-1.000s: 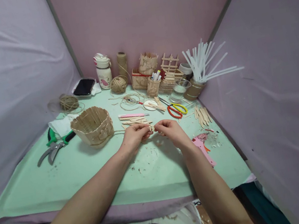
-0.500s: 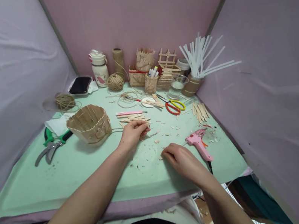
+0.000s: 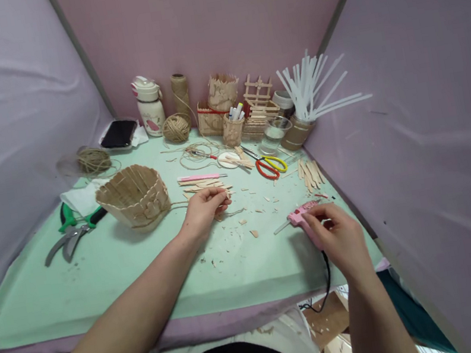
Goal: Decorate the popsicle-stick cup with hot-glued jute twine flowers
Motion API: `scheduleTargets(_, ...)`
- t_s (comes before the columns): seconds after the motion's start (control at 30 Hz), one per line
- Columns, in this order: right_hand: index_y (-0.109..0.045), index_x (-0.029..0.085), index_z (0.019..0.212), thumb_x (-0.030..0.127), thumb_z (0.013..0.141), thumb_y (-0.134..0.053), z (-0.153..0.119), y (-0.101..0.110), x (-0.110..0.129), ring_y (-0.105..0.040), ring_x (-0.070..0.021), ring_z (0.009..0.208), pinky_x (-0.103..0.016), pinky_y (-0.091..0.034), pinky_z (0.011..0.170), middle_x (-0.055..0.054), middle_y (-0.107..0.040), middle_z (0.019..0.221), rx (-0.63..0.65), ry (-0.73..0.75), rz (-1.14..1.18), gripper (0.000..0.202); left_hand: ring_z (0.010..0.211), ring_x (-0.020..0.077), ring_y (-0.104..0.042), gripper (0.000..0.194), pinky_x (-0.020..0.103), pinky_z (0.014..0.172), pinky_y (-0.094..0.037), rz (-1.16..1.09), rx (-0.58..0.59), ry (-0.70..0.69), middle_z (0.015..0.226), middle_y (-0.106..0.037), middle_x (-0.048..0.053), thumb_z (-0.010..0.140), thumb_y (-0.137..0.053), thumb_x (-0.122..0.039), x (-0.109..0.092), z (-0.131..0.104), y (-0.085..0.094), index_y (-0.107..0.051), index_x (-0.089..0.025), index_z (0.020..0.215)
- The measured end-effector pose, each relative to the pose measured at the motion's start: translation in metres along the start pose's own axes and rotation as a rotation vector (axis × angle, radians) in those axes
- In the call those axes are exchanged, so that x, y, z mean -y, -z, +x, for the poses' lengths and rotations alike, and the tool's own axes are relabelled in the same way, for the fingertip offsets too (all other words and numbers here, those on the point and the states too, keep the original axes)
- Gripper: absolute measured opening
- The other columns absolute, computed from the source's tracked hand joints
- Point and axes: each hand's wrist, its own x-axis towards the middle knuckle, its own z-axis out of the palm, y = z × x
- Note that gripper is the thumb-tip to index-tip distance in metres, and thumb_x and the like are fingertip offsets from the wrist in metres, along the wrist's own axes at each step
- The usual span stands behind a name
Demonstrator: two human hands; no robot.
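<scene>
My left hand (image 3: 205,208) is closed in a pinch on a small pale piece at its fingertips, too small to name, just in front of a pile of wooden sticks (image 3: 206,186). A strand of twine (image 3: 178,205) runs from the wooden basket (image 3: 135,198) to this hand. My right hand (image 3: 338,234) is at the pink glue gun (image 3: 299,217), with thumb and fingers around its body. A clear glue stick (image 3: 282,227) juts from the gun's left end. A small wood chip (image 3: 254,233) lies between the hands.
Green-handled pruners (image 3: 74,233) lie at the left. Scissors (image 3: 270,166), a water cup (image 3: 274,135), a marker holder (image 3: 233,130) and a jar of glue sticks (image 3: 298,131) stand or lie toward the back. Wood scraps dot the cloth, and a black cord (image 3: 327,272) hangs over the front edge.
My right hand has let go of the small wood chip and moved right to the glue gun, now gripping it. My left hand keeps its pinch. The whole view has shifted slightly.
</scene>
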Motion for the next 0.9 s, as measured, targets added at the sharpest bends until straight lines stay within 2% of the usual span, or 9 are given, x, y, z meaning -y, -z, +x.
scheduleTargets(0.1, -0.048, 0.023, 0.06, 0.049, 0.087, -0.056, 0.002, 0.008, -0.013, -0.056, -0.0185, 0.07, -0.031, -0.041, 0.067, -0.004, -0.061, 0.072, -0.13, -0.001, -0.168, 0.038, 0.071, 0.0128, -0.065, 0.026, 0.023, 0.064, -0.05, -0.026, -0.007, -0.026, 0.074, -0.068, 0.004, 0.063, -0.08, -0.031, -0.002, -0.001, -0.001, -0.066, -0.014, 0.077)
scheduleTargets(0.2, -0.058, 0.021, 0.077, 0.053, 0.083, -0.059, 0.002, 0.008, -0.032, -0.058, -0.0248, 0.083, -0.035, -0.042, 0.076, -0.009, -0.064, 0.085, 0.015, -0.026, -0.372, 0.033, 0.072, 0.0131, -0.065, 0.028, 0.023, 0.064, -0.05, -0.027, -0.003, -0.029, 0.074, -0.068, 0.004, 0.062, -0.08, -0.033, -0.003, -0.002, -0.002, -0.066, -0.014, 0.078)
scheduleTargets(0.27, -0.061, 0.017, 0.092, 0.055, 0.077, -0.065, 0.001, 0.004, -0.044, -0.058, -0.0292, 0.09, -0.039, -0.042, 0.079, -0.014, -0.065, 0.094, 0.121, -0.064, -0.483, 0.041, 0.072, 0.0134, -0.065, 0.03, 0.022, 0.063, -0.05, -0.022, -0.001, -0.018, 0.074, -0.068, 0.004, 0.062, -0.081, -0.033, -0.003, -0.002, -0.002, -0.066, -0.014, 0.078)
scheduleTargets(0.33, -0.061, 0.016, 0.095, 0.056, 0.073, -0.07, 0.0, -0.002, -0.052, -0.058, -0.0308, 0.089, -0.04, -0.043, 0.078, -0.015, -0.064, 0.094, 0.162, -0.096, -0.547, 0.046, 0.073, 0.0137, -0.066, 0.031, 0.022, 0.062, -0.05, -0.025, -0.003, -0.015, 0.075, -0.068, 0.004, 0.061, -0.082, -0.033, -0.003, -0.002, -0.002, -0.066, -0.015, 0.079)
scheduleTargets(0.43, -0.061, 0.017, 0.089, 0.055, 0.074, -0.068, 0.001, -0.009, -0.054, -0.058, -0.0286, 0.082, -0.037, -0.042, 0.072, -0.013, -0.064, 0.087, 0.209, -0.122, -0.535, 0.041, 0.075, 0.0141, -0.066, 0.032, 0.022, 0.063, -0.051, -0.034, -0.002, -0.017, 0.077, -0.069, 0.004, 0.059, -0.082, -0.034, -0.004, -0.002, -0.002, -0.065, -0.015, 0.078)
scheduleTargets(0.53, -0.061, 0.018, 0.083, 0.053, 0.08, -0.058, 0.005, -0.009, -0.05, -0.058, -0.0247, 0.074, -0.035, -0.041, 0.068, -0.01, -0.064, 0.079, 0.224, -0.172, -0.456, 0.035, 0.076, 0.0143, -0.066, 0.032, 0.022, 0.063, -0.051, -0.027, 0.004, 0.002, 0.079, -0.069, 0.005, 0.06, -0.083, -0.035, -0.002, -0.002, -0.002, -0.065, -0.015, 0.077)
scheduleTargets(0.67, -0.065, 0.016, 0.088, 0.055, 0.081, -0.054, 0.009, 0.0, -0.045, -0.059, -0.0245, 0.076, -0.034, -0.042, 0.068, -0.011, -0.068, 0.084, 0.084, -0.209, -0.274, 0.041, 0.075, 0.0143, -0.066, 0.032, 0.022, 0.063, -0.051, -0.048, 0.003, -0.009, 0.077, -0.068, 0.004, 0.058, -0.084, -0.033, 0.0, 0.0, -0.001, -0.066, -0.015, 0.078)
scheduleTargets(0.8, -0.068, 0.018, 0.098, 0.061, 0.084, -0.054, 0.009, 0.004, -0.039, -0.063, -0.0232, 0.08, -0.033, -0.048, 0.067, -0.011, -0.071, 0.093, 0.046, -0.291, 0.17, 0.048, 0.065, 0.0113, -0.062, 0.031, 0.022, 0.059, -0.05, -0.062, 0.01, -0.008, 0.07, -0.066, 0.002, 0.058, -0.084, -0.031, 0.001, 0.001, -0.001, -0.066, -0.015, 0.078)
scheduleTargets(0.9, -0.068, 0.02, 0.103, 0.061, 0.082, -0.06, 0.006, -0.008, -0.029, -0.066, -0.0222, 0.088, -0.032, -0.053, 0.069, -0.01, -0.071, 0.105, 0.022, -0.383, 0.533, 0.047, 0.062, 0.0103, -0.061, 0.03, 0.02, 0.057, -0.048, -0.069, 0.018, 0.009, 0.069, -0.066, 0.002, 0.06, -0.084, -0.029, 0.0, 0.0, -0.002, -0.066, -0.015, 0.079)
